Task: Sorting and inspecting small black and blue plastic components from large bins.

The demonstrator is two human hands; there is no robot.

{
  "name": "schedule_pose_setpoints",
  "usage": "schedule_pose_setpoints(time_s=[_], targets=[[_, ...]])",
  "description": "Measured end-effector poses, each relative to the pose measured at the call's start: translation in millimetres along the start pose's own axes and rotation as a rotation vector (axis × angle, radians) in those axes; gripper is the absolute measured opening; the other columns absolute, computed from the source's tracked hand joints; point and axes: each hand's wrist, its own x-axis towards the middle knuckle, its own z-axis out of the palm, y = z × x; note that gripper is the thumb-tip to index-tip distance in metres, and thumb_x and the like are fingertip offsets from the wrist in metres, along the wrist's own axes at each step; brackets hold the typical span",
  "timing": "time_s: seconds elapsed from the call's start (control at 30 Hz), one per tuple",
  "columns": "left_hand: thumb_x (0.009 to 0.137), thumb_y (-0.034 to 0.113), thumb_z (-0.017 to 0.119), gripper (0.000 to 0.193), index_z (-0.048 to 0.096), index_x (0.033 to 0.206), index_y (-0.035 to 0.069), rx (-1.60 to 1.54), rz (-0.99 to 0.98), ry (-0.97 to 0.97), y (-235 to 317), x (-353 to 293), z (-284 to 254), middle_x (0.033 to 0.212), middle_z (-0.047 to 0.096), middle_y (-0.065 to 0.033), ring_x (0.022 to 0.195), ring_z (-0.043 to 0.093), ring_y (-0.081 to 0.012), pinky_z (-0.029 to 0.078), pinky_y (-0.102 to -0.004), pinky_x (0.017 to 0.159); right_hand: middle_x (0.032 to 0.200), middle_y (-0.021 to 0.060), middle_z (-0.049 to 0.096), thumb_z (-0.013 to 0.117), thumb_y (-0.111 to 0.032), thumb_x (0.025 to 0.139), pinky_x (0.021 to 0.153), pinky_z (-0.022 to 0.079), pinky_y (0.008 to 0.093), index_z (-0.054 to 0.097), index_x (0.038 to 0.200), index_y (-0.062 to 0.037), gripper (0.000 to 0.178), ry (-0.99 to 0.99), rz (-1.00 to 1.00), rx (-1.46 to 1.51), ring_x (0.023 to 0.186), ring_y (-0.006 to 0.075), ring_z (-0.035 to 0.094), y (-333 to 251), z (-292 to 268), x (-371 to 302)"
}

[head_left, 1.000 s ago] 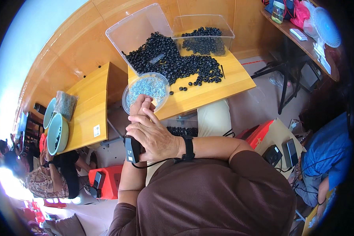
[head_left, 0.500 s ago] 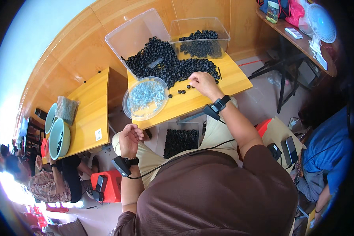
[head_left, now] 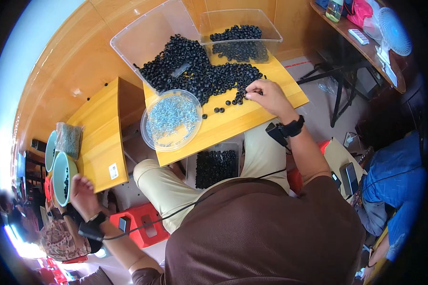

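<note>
While the right hand [head_left: 269,97] reaches in from the right of the head view, its thumb and fingertips are drawn together at the right end of the black ring-like pieces [head_left: 214,78]; whether they pinch one, I cannot tell. These pieces spill from a tipped clear bin [head_left: 128,47], upper centre, across the counter [head_left: 238,116]. Bare wood runs along its front edge, widening toward the right corner beyond that wrist. A few pieces lie apart on this strip, just right of the round tub [head_left: 144,130] of pale blue bits, whose left rim seems to overhang the counter's side. At lower left, the left hand [head_left: 84,194] is off the counter, loosely curled; I cannot tell whether its fingertips meet. It appears close beside a green basin [head_left: 57,186], with open floor between the side table [head_left: 104,152] and a red stool [head_left: 140,221].
</note>
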Motion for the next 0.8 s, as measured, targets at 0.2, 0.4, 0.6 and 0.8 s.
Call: schedule_pose_setpoints(time_s=[0.2,0.4,0.6,0.8], targets=[[0.097,0.022,0.046,0.026,0.058,0.107,0.001,0.085,0.202,0.102,81.0,-23.0,-84.6,0.092,0.061,-0.0093,0.080,0.057,-0.0178,0.045,-0.0270,0.066,0.087,0.0098,0.067,0.068,-0.012,0.078,0.073,0.048,0.0295,0.067,0.092,0.0012,0.020,0.005,0.111,-0.070,0.082,0.0182,0.063,15.8,-21.7,-4.6],[0.097,0.020,0.045,0.026,0.058,0.107,-0.001,0.018,0.130,-0.048,-17.9,-7.6,-29.3,0.092,0.061,-0.0093,0.080,0.057,-0.0177,0.046,-0.0281,0.068,0.081,0.0120,0.067,0.069,-0.018,0.076,0.071,0.051,0.0353,0.069,0.085,-0.0030,0.018,0.084,0.040,0.007,0.076,0.0257,0.065,47.3,4.6,-17.9],[0.099,0.019,0.045,0.026,0.059,0.106,-0.001,-0.112,-0.078,-0.336,-83.2,12.8,42.9,0.096,0.063,-0.0119,0.087,0.060,-0.0196,0.050,-0.0292,0.075,0.084,0.0111,0.066,0.067,-0.022,0.076,0.076,0.048,0.0406,0.068,0.085,-0.0066,0.018,0.122,-0.057,-0.114,0.083,0.0305,0.062,48.3,41.0,-18.1],[0.099,0.019,0.045,0.026,0.060,0.105,-0.001,-0.062,-0.185,-0.351,-113.1,41.1,86.3,0.093,0.065,-0.0118,0.082,0.062,-0.0187,0.050,-0.0275,0.072,0.085,0.0094,0.067,0.066,-0.021,0.076,0.081,0.045,0.0400,0.068,0.085,-0.0072,0.016,0.165,0.029,-0.072,0.088,0.0286,0.059,36.9,42.2,-34.8]])
